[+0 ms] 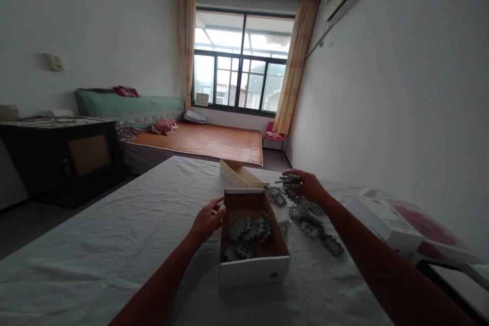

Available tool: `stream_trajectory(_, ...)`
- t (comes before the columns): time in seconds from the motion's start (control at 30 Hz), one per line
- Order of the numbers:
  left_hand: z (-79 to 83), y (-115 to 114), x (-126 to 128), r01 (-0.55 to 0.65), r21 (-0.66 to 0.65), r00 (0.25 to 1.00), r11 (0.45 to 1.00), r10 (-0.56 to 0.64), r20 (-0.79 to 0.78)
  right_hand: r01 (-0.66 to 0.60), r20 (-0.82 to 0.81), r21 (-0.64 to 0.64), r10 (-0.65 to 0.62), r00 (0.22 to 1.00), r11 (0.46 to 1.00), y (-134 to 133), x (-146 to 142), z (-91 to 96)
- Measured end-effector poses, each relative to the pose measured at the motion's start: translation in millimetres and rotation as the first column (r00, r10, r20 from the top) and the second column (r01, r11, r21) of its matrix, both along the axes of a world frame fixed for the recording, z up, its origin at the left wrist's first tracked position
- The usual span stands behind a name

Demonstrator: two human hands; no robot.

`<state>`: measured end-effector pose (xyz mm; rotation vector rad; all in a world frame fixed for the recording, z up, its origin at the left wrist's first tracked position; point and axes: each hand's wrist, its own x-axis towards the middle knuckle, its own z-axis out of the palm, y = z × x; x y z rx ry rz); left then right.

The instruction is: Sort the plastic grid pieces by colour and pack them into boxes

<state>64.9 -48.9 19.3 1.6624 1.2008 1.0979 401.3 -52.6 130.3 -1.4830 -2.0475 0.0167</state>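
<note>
An open cardboard box [280, 265] stands on the white-covered table [126, 244] and holds several grey toothed puzzle-like pieces [248, 232]. My left hand [208, 219] grips the box's far left corner, fingers curled on the rim. My right hand [305, 186] is beyond the box to the right, closed on a grey piece [288, 180] held flat above the cloth. More grey pieces [311, 216] lie scattered on the cloth under and beside my right forearm.
The box's lid [240, 173] lies upturned just behind it. A white box with a red picture [412, 226] sits at the table's right edge by the wall. Beyond the table are a bed [202, 140], a dark cabinet [61, 155] and a pink chair [273, 137].
</note>
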Motion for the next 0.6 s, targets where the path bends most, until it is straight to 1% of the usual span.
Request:
stream_trajectory(0.07, -0.2, 0, 0, 0.002, -0.005, 1.0, 1.0, -0.002, 0.011, -0.162, -0.062, -0.034, 0.159, 0.985, 0.986, -12, -35, 6.0)
stream_trajectory(0.13, -0.7, 1, 0, 0.007, -0.013, 1.0, 1.0, -0.007, 0.024, -0.33, -0.084, -0.082, 0.323, 0.943, 0.94, -26, -70, 2.2)
stream_trajectory(0.2, -1.0, 1, 0, 0.015, -0.022, 0.999, 1.0, -0.014, 0.04, -0.421, -0.049, -0.124, 0.418, 0.907, 0.899, -36, -95, -8.2)
stream_trajectory(0.27, -0.7, 0, 0, 0.017, -0.03, 0.998, 0.999, -0.016, 0.052, -0.443, -0.004, -0.167, 0.449, 0.893, 0.881, -37, -102, -18.6)
stream_trajectory(0.33, 0.3, -1, 0, 0.014, -0.031, 0.999, 0.999, -0.013, 0.047, -0.382, 0.025, -0.21, 0.395, 0.918, 0.9, -25, -89, -23.5)
stream_trajectory(0.37, 1.1, -2, 0, 0.011, -0.028, 0.999, 1.0, -0.01, 0.039, -0.312, 0.035, -0.226, 0.327, 0.944, 0.923, -16, -75, -23.6)
stream_trajectory(0.43, 3.2, -3, 0, 0.005, -0.019, 1.0, 1.0, -0.004, 0.026, -0.114, 0.043, -0.237, 0.127, 0.991, 0.965, 7, -37, -21.6)
stream_trajectory(0.47, 4.3, -4, 0, 0.004, -0.014, 1.0, 1.0, -0.003, 0.025, -0.002, 0.052, -0.237, 0.014, 0.999, 0.971, 17, -15, -21.3)
stream_trajectory(0.53, 5.9, -4, 1, 0.012, -0.007, 1.0, 1.0, -0.011, 0.028, 0.149, 0.08, -0.25, -0.133, 0.988, 0.957, 34, 27, -25.7)
stream_trajectory(0.6, 6.3, -4, 1, 0.026, -0.009, 0.999, 1.0, -0.026, 0.031, 0.253, 0.117, -0.278, -0.229, 0.966, 0.927, 44, 61, -38.1)
